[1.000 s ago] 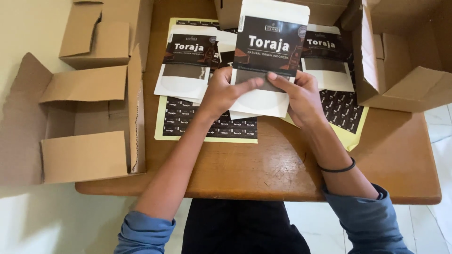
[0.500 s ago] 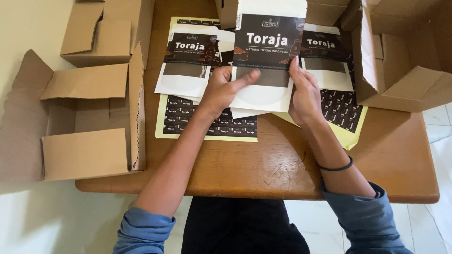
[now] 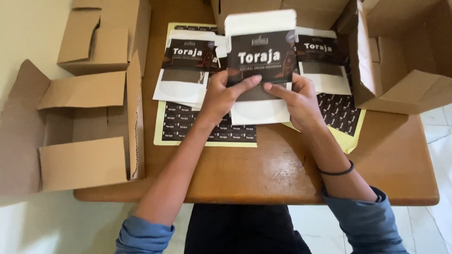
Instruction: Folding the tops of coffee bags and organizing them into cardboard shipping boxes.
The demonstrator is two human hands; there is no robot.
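**Hands holding a flat carton over a wooden table**

Table (image 3: 263,174) of glossy, worn brown wood with rounded corners fills the middle. Large open boxes of plain corrugated cardboard flank it: one (image 3: 84,127) at the left with flaps spread, another (image 3: 400,61) at the right. Two yellow-edged sticker sheets (image 3: 207,134), printed with rows of small dark labels, lie flat on the wood. On them rest stacks of flat white-and-black cartons (image 3: 186,66). Above the centre, both hands grasp one such carton (image 3: 261,51), a smooth rectangular sleeve, white flap uppermost: left hand (image 3: 221,96) pinches its lower left edge, right hand (image 3: 299,101) grips its lower right edge. A thin black band (image 3: 335,171) circles the right wrist.
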